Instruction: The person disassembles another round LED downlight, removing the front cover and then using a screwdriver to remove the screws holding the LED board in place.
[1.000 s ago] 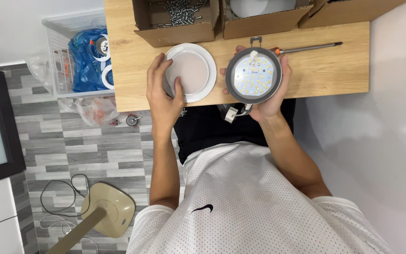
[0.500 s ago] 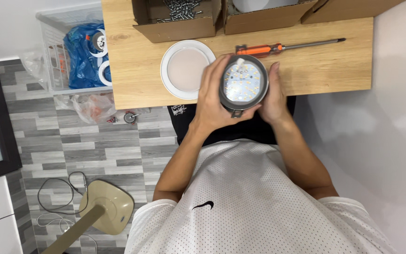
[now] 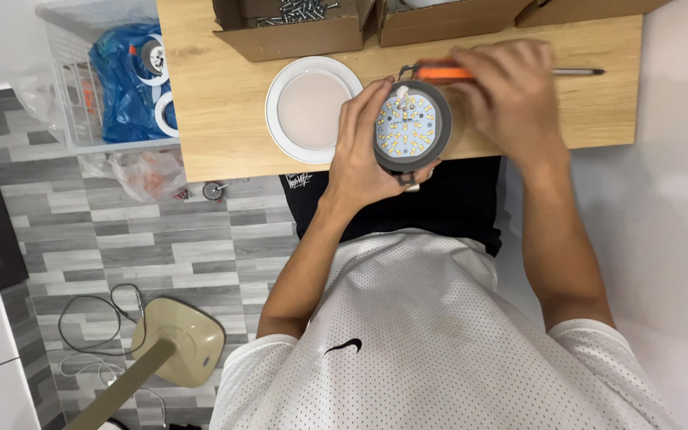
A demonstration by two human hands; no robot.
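Starting at the far left, a wire basket (image 3: 65,119) holding a blue bag (image 3: 125,76) stands on the grey floor, with a lamp base (image 3: 181,341) below it. On the wooden table (image 3: 216,119), a round white diffuser cover (image 3: 312,109) lies flat, well clear of the cardboard boxes (image 3: 296,28) along the rear edge. Just right of the cover, the left hand (image 3: 360,151) grasps the round lamp housing (image 3: 412,126) at the table's near edge, fingers curled around its left rim, with the LED board facing up. The right hand (image 3: 503,95) rests over the orange-handled screwdriver (image 3: 471,73), which lies directly behind the housing; the fingers are closed loosely over the handle, though motion blur prevents confirming a full grip. The screwdriver's long axis runs left to right, parallel to the table edge, with the metal shaft projecting right of the hand. The right hand is nearer the tool; the left is nearer the housing. The handle's middle is hidden under the fingers, and the boxes are cut off by the upper frame edge.
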